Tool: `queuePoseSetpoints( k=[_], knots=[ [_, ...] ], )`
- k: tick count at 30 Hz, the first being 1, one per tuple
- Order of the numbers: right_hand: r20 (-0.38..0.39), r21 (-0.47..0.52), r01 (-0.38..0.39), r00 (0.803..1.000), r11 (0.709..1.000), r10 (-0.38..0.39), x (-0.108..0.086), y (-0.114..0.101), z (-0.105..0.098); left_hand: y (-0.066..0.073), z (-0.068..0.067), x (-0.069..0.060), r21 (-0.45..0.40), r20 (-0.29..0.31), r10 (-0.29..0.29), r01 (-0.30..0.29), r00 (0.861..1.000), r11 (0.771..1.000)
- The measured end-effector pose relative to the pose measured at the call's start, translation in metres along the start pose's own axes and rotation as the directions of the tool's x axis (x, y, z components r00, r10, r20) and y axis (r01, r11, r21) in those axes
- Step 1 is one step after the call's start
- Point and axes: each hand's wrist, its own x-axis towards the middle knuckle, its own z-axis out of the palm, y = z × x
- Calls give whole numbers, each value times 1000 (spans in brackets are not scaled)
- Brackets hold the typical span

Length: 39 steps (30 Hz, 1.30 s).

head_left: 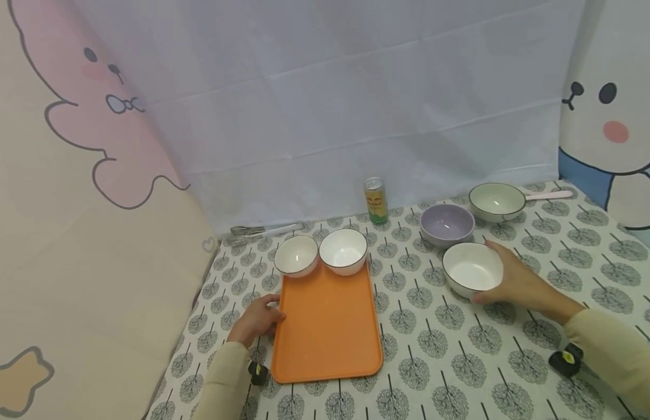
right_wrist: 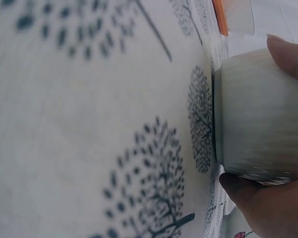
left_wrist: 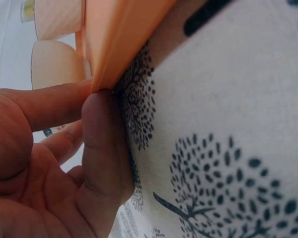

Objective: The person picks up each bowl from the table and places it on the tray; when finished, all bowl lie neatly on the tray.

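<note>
Hands [head_left: 257, 319] [head_left: 515, 282] over patterned tablecloth [head_left: 429, 364], white curtain [head_left: 325, 116] beyond

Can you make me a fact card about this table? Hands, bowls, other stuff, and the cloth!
Left hand: pinches orange tray's edge
Right hand: grips a white bowl
Tray's far end: two more white bowls
Beyond gripped bowl: purple bowl, pan with pink handle
Back, middle: drink can, upright
Back left: utensils
Cloth: tree pattern

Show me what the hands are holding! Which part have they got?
The right hand grips a white bowl around its outer sides. The left hand pinches the orange tray at its left rim.
</note>
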Motion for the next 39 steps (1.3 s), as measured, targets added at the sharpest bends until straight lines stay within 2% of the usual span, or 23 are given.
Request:
queuePoseSetpoints(
  k=[17,23,28,39],
  knots=[
    [-25,56,49,999,997,-47,3,-29,1,-3,-2,-2,-4,6,9,-9,1000,1000],
    [-34,71,84,996,994,-81,8,-39,7,-3,-2,0,-12,6,13,-13,1000,1000],
    [-26,63,88,996,994,-87,13,-47,13,-2,-2,0,0,1,7,-7,1000,1000],
    [2,119,94,996,988,-95,23,-60,29,-2,0,0,-21,14,5,-5,1000,1000]
  ],
)
